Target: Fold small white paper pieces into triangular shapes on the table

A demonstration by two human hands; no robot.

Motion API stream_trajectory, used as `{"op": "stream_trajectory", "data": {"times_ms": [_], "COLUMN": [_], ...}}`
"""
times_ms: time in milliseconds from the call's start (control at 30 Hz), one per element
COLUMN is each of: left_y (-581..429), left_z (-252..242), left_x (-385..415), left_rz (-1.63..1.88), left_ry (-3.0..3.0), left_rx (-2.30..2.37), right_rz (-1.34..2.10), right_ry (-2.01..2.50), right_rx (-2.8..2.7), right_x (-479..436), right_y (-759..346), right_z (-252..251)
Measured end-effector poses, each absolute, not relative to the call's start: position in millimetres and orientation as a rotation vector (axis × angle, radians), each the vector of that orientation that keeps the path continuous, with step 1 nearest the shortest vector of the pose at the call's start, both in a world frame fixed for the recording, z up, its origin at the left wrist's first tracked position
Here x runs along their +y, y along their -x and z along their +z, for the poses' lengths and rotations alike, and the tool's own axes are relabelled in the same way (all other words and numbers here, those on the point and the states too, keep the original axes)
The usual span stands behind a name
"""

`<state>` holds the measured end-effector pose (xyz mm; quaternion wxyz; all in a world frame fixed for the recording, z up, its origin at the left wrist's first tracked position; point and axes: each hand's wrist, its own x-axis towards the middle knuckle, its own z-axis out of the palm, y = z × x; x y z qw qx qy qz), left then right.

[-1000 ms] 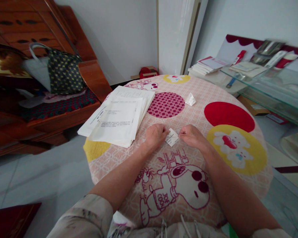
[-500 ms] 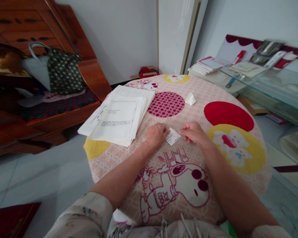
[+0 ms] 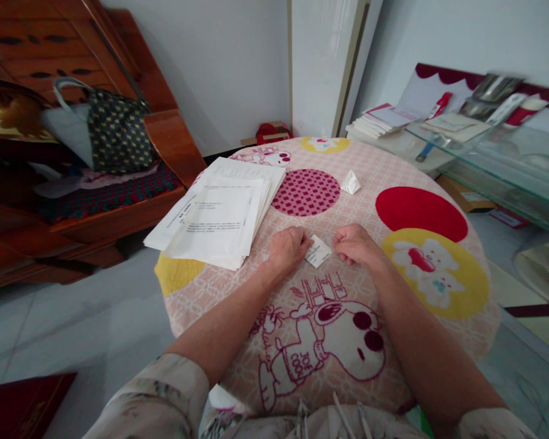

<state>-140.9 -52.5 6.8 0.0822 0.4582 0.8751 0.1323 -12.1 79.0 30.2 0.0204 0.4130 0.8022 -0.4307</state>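
Note:
A small folded square of printed white paper (image 3: pixel 318 252) lies on the patterned tablecloth (image 3: pixel 302 366), turned so that a corner points toward the far side. At its left edge is my left hand (image 3: pixel 288 249), closed, with the fingertips on the paper. My right hand (image 3: pixel 354 242) is at the right corner, its thumb and fingers curled together there. Exactly how the right fingertips meet the corner is hard to make out. Farther back stands a folded white paper piece (image 3: pixel 350 182) with a pointed, pyramid-like shape.
A stack of printed sheets (image 3: pixel 215 219) covers the left part of the round table. To the right is a glass shelf (image 3: pixel 466 161) with metal containers and papers. A wooden bench (image 3: pixel 119 213) on the left holds a patterned bag (image 3: pixel 116 131).
My right fingers have curled in a little at the paper's right corner. My left hand and the folded paper have hardly moved.

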Motion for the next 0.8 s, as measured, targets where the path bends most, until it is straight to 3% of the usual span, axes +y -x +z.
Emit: {"op": "stream_trajectory", "data": {"times_ms": [167,367,633,800], "left_y": [140.8,147.4,181.6,183.2], "left_z": [5.7,6.0,7.4,9.4], "left_x": [-52.3,-50.7,-61.7,-65.2], "left_rz": [0.431,0.573,0.976,0.984], "left_ry": [-1.371,-1.344,-1.137,-1.117], "left_rx": [2.602,2.573,2.118,2.043], "right_rz": [-1.63,-1.199,-1.199,-1.146], "right_ry": [-1.078,-0.799,-0.879,-0.923], "right_rx": [2.741,3.042,2.989,2.978], "right_x": [72.0,64.3,63.9,58.8], "right_y": [18.4,34.8,35.6,37.1], "right_z": [28.4,15.9,13.7,16.7]}}
